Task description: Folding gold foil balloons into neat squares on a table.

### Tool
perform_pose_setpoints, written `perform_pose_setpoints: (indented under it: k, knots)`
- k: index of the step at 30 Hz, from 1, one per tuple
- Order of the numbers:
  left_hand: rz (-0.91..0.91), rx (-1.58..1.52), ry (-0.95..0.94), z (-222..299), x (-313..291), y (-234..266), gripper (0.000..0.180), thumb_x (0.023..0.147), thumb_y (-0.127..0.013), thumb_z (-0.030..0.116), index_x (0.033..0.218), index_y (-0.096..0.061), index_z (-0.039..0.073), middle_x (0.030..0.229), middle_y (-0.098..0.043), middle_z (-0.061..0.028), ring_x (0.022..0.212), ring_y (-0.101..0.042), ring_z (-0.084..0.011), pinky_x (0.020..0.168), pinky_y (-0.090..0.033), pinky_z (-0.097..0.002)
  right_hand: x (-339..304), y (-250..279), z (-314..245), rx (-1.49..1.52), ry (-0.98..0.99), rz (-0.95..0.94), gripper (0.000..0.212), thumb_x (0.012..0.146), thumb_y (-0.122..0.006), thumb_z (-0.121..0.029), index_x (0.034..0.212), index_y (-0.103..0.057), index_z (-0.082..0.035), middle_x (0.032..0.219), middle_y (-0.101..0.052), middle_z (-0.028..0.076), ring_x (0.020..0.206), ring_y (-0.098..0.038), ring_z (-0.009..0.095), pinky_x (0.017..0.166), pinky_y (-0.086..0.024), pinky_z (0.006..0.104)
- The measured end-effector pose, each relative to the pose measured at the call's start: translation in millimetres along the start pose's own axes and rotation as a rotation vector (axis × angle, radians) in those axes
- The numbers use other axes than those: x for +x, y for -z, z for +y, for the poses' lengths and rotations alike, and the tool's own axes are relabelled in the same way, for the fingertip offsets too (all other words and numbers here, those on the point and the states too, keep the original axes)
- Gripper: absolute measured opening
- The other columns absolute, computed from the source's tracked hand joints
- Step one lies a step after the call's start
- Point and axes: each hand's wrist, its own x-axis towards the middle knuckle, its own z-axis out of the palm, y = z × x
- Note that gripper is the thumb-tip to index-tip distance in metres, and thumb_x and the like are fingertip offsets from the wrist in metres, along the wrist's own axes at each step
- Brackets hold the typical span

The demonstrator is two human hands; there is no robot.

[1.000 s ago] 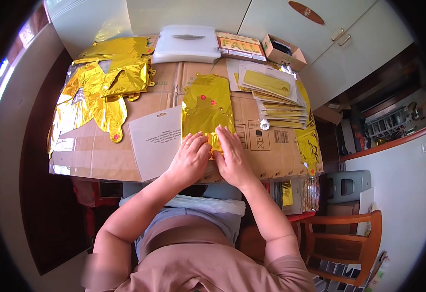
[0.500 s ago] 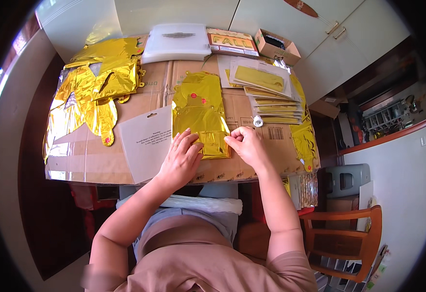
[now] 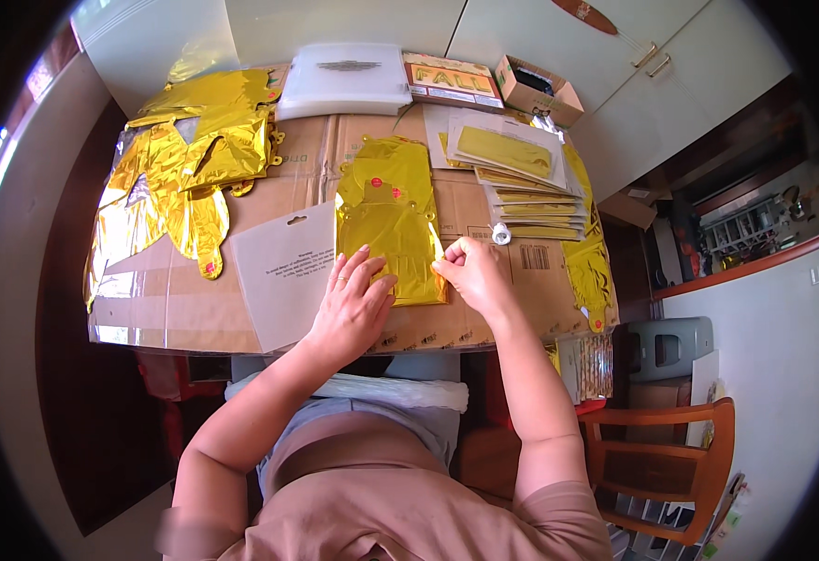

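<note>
Gold foil balloon (image 3: 389,220) is lying flat and deflated on the cardboard sheet (image 3: 269,168), long axis running away from the sheet's near edge. Surface is creasing and glinting (small red dots near the far end). Its near end is sitting close to that edge.

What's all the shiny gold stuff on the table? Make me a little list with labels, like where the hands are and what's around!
left hand: left hand lies flat, pressing the lower part of the folded gold foil balloon
right hand: right hand pinches the balloon's right edge
surface: flattened cardboard covering the table
beside the left hand: a frosted plastic bag
far left: a heap of loose gold foil balloons
right of the balloon: a stack of packed gold balloons
far edge: a white foam pad, a small open carton
</note>
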Motion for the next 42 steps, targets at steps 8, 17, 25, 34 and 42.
perform_pose_setpoints:
  k: [8,17,25,34,42]
  knots:
    - [0.007,0.023,-0.004,-1,0,-1,0.028,0.089,-0.068,0.011,0.117,-0.064,0.009,0.127,-0.057,-0.0134,0.135,-0.048,-0.0394,0.114,-0.035,-0.0567,-10,-9,3,-0.064,0.117,0.147,0.034,0.083,-0.080,-0.027,0.104,-0.065,-0.005,0.088,-0.070,0.010,0.077,-0.068,0.028,0.074,-0.053,0.0409]
    - [0.005,0.039,0.004,0,-1,-3,0.030,0.089,-0.069,0.011,0.119,-0.064,0.009,0.127,-0.057,-0.0129,0.135,-0.048,-0.0380,0.114,-0.034,-0.0566,-33,-28,3,-0.346,0.489,0.294,0.055,0.100,-0.057,-0.030,0.143,-0.047,0.003,0.146,-0.047,0.025,0.135,-0.046,0.041,0.116,-0.030,0.0530]
    - [-0.005,0.022,0.038,2,4,4,0.030,0.089,-0.067,0.011,0.118,-0.064,0.005,0.125,-0.058,-0.0150,0.131,-0.050,-0.0384,0.113,-0.037,-0.0531,-39,-34,-8,-0.468,0.389,0.020,0.076,0.102,-0.053,-0.039,0.158,-0.023,0.002,0.164,-0.023,0.025,0.154,-0.021,0.038,0.124,-0.013,0.0556]
    - [0.045,0.072,-0.131,-32,38,3,0.027,0.090,-0.065,0.011,0.115,-0.065,0.003,0.120,-0.059,-0.0166,0.125,-0.053,-0.0386,0.109,-0.042,-0.0481,-39,-34,-9,-0.498,0.371,-0.006,0.076,0.101,-0.053,-0.040,0.158,-0.024,0.002,0.166,-0.019,0.024,0.155,-0.017,0.038,0.124,-0.010,0.0556]
    - [0.015,-0.026,-0.107,-39,36,2,0.026,0.089,-0.067,0.013,0.114,-0.064,0.004,0.122,-0.058,-0.0160,0.126,-0.052,-0.0385,0.110,-0.041,-0.0478,3,4,-21,-0.156,0.370,0.052,0.064,0.102,-0.058,-0.039,0.148,-0.042,0.003,0.152,-0.043,0.026,0.142,-0.041,0.037,0.117,-0.033,0.0487]
